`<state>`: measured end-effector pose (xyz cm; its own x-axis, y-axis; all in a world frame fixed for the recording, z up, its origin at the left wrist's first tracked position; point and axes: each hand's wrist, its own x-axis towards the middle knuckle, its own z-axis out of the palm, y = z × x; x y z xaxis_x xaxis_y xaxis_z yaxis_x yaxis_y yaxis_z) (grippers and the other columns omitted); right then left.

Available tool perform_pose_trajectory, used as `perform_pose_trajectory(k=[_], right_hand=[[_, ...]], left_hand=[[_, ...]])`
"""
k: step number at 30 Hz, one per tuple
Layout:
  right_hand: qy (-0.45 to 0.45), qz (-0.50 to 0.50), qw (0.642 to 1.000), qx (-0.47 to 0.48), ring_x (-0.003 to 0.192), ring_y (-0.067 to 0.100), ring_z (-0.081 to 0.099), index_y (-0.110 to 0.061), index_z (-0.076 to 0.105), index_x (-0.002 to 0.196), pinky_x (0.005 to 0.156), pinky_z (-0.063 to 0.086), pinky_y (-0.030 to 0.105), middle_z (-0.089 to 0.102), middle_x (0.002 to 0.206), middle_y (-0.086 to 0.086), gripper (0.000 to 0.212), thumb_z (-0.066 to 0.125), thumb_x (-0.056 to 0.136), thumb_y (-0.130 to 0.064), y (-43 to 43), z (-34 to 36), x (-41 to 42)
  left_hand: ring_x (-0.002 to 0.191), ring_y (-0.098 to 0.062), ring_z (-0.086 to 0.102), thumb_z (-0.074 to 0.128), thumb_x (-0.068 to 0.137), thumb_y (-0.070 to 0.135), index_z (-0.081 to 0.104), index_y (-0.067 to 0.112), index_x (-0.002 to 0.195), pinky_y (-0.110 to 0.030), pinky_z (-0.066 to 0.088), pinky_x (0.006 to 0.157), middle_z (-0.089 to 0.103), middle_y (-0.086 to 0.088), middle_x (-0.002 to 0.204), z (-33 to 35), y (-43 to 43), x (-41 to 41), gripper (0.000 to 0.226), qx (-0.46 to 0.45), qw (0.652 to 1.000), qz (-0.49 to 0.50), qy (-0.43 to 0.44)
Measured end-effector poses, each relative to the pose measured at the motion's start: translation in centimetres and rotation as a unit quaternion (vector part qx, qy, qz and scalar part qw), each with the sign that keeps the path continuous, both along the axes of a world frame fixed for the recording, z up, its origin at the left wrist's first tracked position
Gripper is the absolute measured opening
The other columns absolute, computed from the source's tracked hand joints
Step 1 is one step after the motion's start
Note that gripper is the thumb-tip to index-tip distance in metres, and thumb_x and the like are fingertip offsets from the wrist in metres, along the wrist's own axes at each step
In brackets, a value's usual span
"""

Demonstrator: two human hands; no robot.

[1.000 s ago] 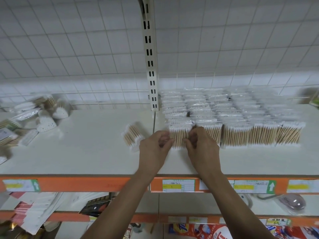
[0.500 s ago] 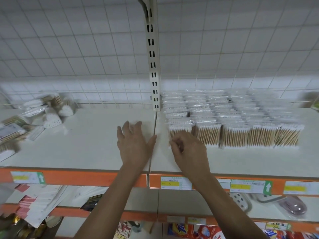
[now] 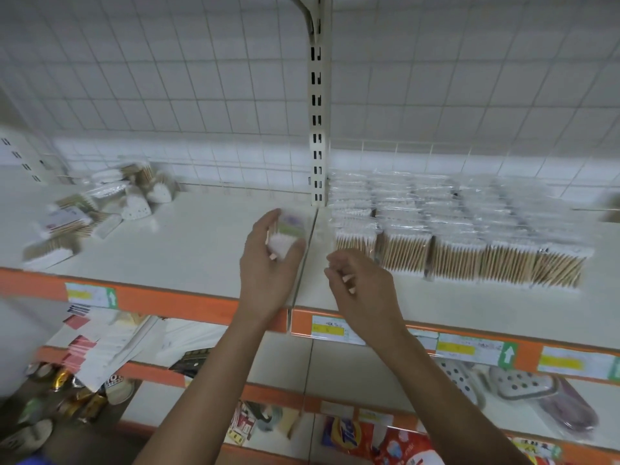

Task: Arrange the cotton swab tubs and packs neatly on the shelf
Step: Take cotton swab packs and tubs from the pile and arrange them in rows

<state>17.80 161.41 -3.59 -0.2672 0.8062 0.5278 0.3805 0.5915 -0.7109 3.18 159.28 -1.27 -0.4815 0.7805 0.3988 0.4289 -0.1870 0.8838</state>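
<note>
My left hand holds a clear pack of cotton swabs just above the white shelf, close to the seam between the two shelf boards. My right hand hovers beside it with the fingers loosely curled and nothing in them. Right of the seam lie tidy rows of swab packs with wooden sticks facing front. A loose heap of swab packs and heart-shaped tubs lies at the shelf's left end, blurred.
A slotted upright post stands at the back between the boards, with a wire grid wall behind. An orange shelf edge carries price labels. The lower shelves hold paper packs, cans and heart-shaped items.
My left hand left the row, reached to the lone pack on the left board and picked it up. My right hand drew back from the row. The view swung left.
</note>
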Motion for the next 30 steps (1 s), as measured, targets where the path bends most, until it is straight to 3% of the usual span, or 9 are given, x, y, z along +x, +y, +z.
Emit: perform_pose_trajectory(k=[3, 7, 9, 11, 13, 19, 25, 27, 30], right_hand=[[0.031, -0.019, 0.999, 0.010, 0.088, 0.007, 0.058, -0.012, 0.058, 0.118, 0.074, 0.053, 0.026, 0.056, 0.105, -0.004, 0.031, 0.060, 0.087, -0.016, -0.8, 1.1, -0.1], [0.049, -0.031, 0.998, 0.009, 0.112, 0.019, 0.055, -0.012, 0.048, 0.130, 0.093, 0.049, 0.042, 0.050, 0.124, -0.004, 0.050, 0.061, 0.083, -0.016, -1.3, 2.1, 0.7], [0.092, -0.030, 0.994, -0.053, 0.112, 0.013, 0.055, -0.016, 0.043, 0.135, 0.096, 0.048, 0.031, 0.052, 0.125, -0.004, 0.056, 0.066, 0.084, -0.011, -2.1, 2.6, 1.5], [0.123, -0.014, 0.986, -0.110, 0.107, 0.005, 0.057, -0.020, 0.039, 0.138, 0.088, 0.049, 0.016, 0.055, 0.122, -0.010, 0.063, 0.067, 0.083, -0.005, -3.0, 3.2, 2.6], [0.136, -0.002, 0.980, -0.147, 0.101, 0.006, 0.061, -0.023, 0.042, 0.135, 0.079, 0.051, 0.015, 0.058, 0.116, -0.013, 0.060, 0.066, 0.084, -0.005, -3.8, 3.5, 3.9], [0.188, -0.077, 0.966, -0.162, 0.087, 0.015, 0.066, -0.026, 0.055, 0.121, 0.073, 0.055, 0.030, 0.067, 0.105, -0.003, 0.038, 0.067, 0.086, -0.017, -5.4, 3.2, 7.7], [0.276, -0.122, 0.939, -0.163, 0.091, 0.018, 0.066, -0.015, 0.065, 0.113, 0.084, 0.053, 0.034, 0.070, 0.103, 0.005, 0.034, 0.064, 0.083, 0.002, -5.2, 3.0, 13.1], [0.269, -0.142, 0.939, -0.162, 0.094, 0.022, 0.066, -0.014, 0.065, 0.115, 0.089, 0.053, 0.041, 0.070, 0.105, 0.008, 0.035, 0.068, 0.081, -0.005, -4.5, 2.7, 15.1], [0.269, -0.183, 0.932, -0.160, 0.093, 0.029, 0.065, -0.021, 0.067, 0.110, 0.087, 0.052, 0.049, 0.068, 0.104, 0.011, 0.041, 0.073, 0.070, -0.031, -3.3, 2.5, 18.6]], left_hand=[[0.101, -0.001, 0.060, 0.058, 0.078, 0.032, 0.047, 0.031, 0.127, -0.031, 0.052, 0.089, 0.059, 0.017, 0.116, 1.3, -1.6, 1.4, 0.051, 0.010, 0.990, -0.083, -0.112], [0.103, -0.013, 0.064, 0.060, 0.076, 0.037, 0.050, 0.030, 0.115, -0.045, 0.052, 0.093, 0.063, 0.001, 0.113, 1.3, -2.3, 2.3, 0.041, -0.019, 0.961, -0.161, -0.223], [0.109, -0.024, 0.063, 0.063, 0.074, 0.040, 0.054, 0.020, 0.113, -0.046, 0.053, 0.089, 0.063, -0.008, 0.117, 1.3, -2.6, 2.9, 0.045, -0.025, 0.936, -0.207, -0.282], [0.105, -0.026, 0.065, 0.059, 0.079, 0.035, 0.058, 0.014, 0.110, -0.036, 0.056, 0.078, 0.066, -0.010, 0.113, 1.6, -2.9, 3.9, 0.037, -0.014, 0.915, -0.245, -0.322], [0.102, -0.026, 0.066, 0.052, 0.085, 0.033, 0.058, 0.009, 0.111, -0.032, 0.056, 0.073, 0.067, -0.011, 0.111, 1.8, -3.2, 4.8, 0.036, -0.024, 0.896, -0.278, -0.346], [0.085, -0.025, 0.072, 0.039, 0.098, 0.042, 0.055, 0.018, 0.116, -0.032, 0.056, 0.066, 0.072, -0.005, 0.102, 1.4, -3.7, 8.4, 0.034, -0.113, 0.906, -0.295, -0.281], [0.088, -0.015, 0.070, 0.056, 0.093, 0.030, 0.059, 0.026, 0.104, -0.027, 0.055, 0.073, 0.070, -0.003, 0.102, 0.8, -2.7, 12.5, 0.012, -0.162, 0.908, -0.321, -0.215], [0.091, -0.013, 0.068, 0.066, 0.086, 0.026, 0.058, 0.033, 0.098, -0.029, 0.056, 0.079, 0.067, 0.002, 0.103, 0.1, -2.1, 14.5, 0.016, -0.153, 0.917, -0.324, -0.174], [0.088, -0.003, 0.064, 0.075, 0.079, 0.023, 0.057, 0.037, 0.092, -0.030, 0.055, 0.083, 0.063, 0.015, 0.098, -0.3, -1.1, 18.4, 0.027, -0.150, 0.922, -0.334, -0.128]])
